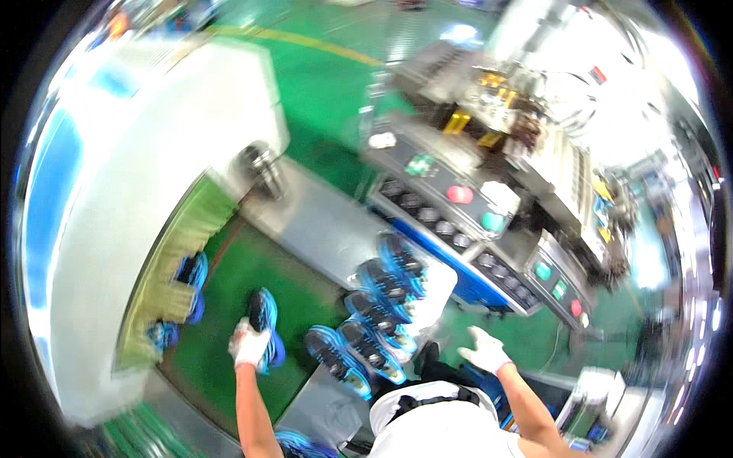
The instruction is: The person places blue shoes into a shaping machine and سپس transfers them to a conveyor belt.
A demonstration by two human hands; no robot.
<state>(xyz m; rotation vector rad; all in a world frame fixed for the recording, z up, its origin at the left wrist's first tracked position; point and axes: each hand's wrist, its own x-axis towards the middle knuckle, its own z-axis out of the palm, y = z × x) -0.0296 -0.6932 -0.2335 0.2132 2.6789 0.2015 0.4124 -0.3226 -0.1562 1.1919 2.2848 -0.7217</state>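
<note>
My left hand (250, 343), in a white glove, is closed around the side of a black and blue shoe (263, 313) over a green conveyor belt (237, 275). Out to the right, my gloved right hand (486, 351) is held in the air with its fingers apart and nothing in it. Between my hands, several similar shoes (372, 349) stand side by side in a slanting row, on and beside a grey metal ledge (321, 229). Motion blurs the finer details of the shoes.
Left of the belt is a large white machine housing (145, 206) with a yellow-green strip curtain (172, 275); more shoes (195, 278) show at its strips. Ahead on the right stands a machine with a control panel (450, 191) of coloured buttons and dials. Another blue shoe (301, 443) lies at the lower edge.
</note>
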